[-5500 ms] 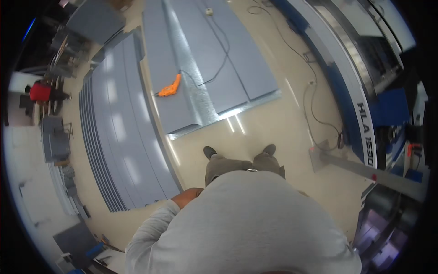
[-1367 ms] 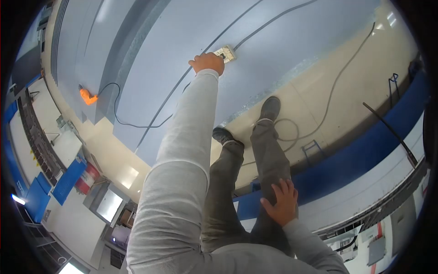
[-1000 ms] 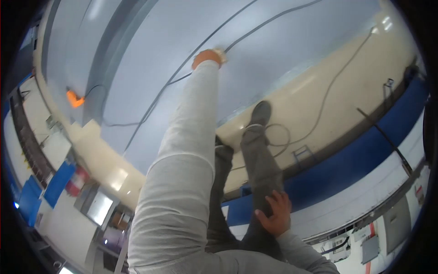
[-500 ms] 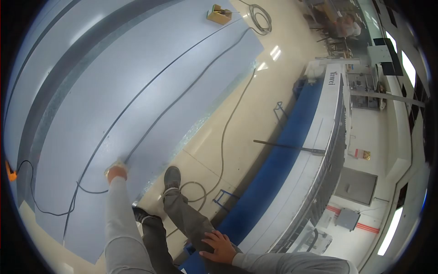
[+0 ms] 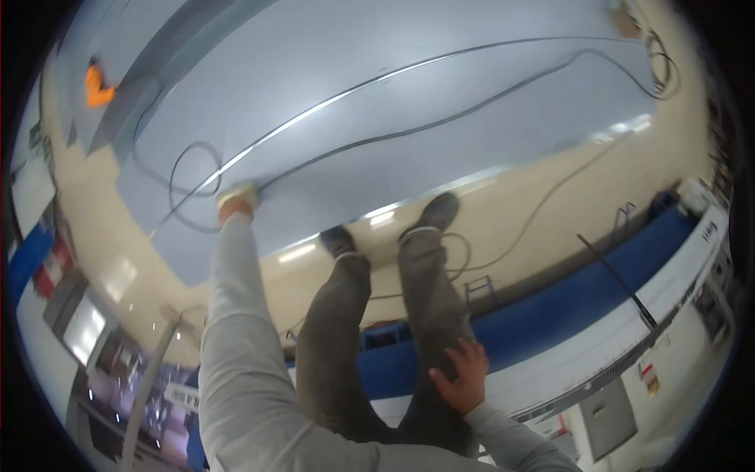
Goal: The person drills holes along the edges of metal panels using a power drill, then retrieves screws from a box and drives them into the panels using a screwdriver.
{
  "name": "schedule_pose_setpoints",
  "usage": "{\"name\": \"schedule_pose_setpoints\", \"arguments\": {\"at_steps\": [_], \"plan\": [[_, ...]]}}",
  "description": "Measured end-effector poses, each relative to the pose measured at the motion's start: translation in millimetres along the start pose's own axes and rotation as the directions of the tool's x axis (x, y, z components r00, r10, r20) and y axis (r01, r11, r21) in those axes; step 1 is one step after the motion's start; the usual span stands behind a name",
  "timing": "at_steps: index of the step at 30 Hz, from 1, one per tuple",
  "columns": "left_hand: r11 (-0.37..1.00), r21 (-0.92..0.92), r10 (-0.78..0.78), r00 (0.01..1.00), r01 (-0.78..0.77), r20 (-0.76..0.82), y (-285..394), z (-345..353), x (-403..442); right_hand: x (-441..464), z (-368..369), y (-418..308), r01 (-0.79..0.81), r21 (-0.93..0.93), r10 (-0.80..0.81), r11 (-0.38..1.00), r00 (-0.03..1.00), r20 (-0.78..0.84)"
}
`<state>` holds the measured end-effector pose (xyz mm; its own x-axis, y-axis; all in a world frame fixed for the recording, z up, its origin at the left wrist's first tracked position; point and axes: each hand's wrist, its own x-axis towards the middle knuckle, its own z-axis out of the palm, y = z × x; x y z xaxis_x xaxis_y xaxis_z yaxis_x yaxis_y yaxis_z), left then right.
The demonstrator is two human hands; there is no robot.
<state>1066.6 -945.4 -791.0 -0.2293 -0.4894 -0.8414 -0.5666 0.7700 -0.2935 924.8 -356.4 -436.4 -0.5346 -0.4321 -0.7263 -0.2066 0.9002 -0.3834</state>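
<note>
My left hand [image 5: 234,208] reaches down to a large grey-blue sheet [image 5: 330,94]. It is closed on a pale rounded thing [image 5: 242,191], blurred and of unclear kind, pressed to or just above the sheet. A grey hose [image 5: 409,132] runs from beside that thing across the sheet to the far right. A dark cable loop [image 5: 178,173] lies left of the hand. My right hand [image 5: 464,379] rests palm down on my right leg [image 5: 429,299], fingers spread, holding nothing.
A thin shiny line [image 5: 314,112] crosses the sheet. A coiled hose [image 5: 667,67] lies beside a small box [image 5: 626,20] at far right. Behind my shoes [image 5: 439,211] runs a long blue-and-white machine [image 5: 550,334] with a dark bar [image 5: 613,277]. An orange object [image 5: 97,88] stands upper left.
My view has turned, so the sheet now lies more crosswise. The left hand still holds the pale thing near the sheet's left end. The right hand stays on my leg.
</note>
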Motion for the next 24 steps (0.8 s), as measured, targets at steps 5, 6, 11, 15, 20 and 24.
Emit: {"name": "schedule_pose_setpoints", "arguments": {"at_steps": [5,6,11,15,20,24], "plan": [[0.936,-0.24,-0.239,0.965,0.26,0.112,5.7,2.8,-22.8,-7.9,12.7,-7.2,-0.017,-0.036,0.018,0.999,0.999,0.042],[0.92,-0.253,-0.277,0.954,0.299,0.119,8.2,-1.9,-24.1,-8.9,15.3,-7.5,-0.012,-0.047,0.013,0.999,0.999,0.038],[0.917,-0.173,-0.381,0.918,0.359,-0.111,20.9,-19.4,-36.2,-10.2,24.4,-13.0,0.027,-0.081,-0.025,0.996,1.0,0.019],[0.987,-0.139,-0.019,0.814,-0.076,-0.58,47.8,-30.5,-87.8,-7.6,30.5,-17.2,0.016,-0.068,-0.016,0.998,1.0,-0.002],[0.781,-0.406,0.281,0.848,-0.474,-0.45,84.9,29.5,-167.8,-8.5,38.8,-12.1,-0.01,-0.08,0.011,0.997,1.0,0.013],[0.58,-0.763,0.421,0.907,-0.285,-0.019,102.7,60.1,-240.7,-12.4,48.4,-8.1,-0.038,-0.047,0.039,0.998,0.999,0.015]]}}
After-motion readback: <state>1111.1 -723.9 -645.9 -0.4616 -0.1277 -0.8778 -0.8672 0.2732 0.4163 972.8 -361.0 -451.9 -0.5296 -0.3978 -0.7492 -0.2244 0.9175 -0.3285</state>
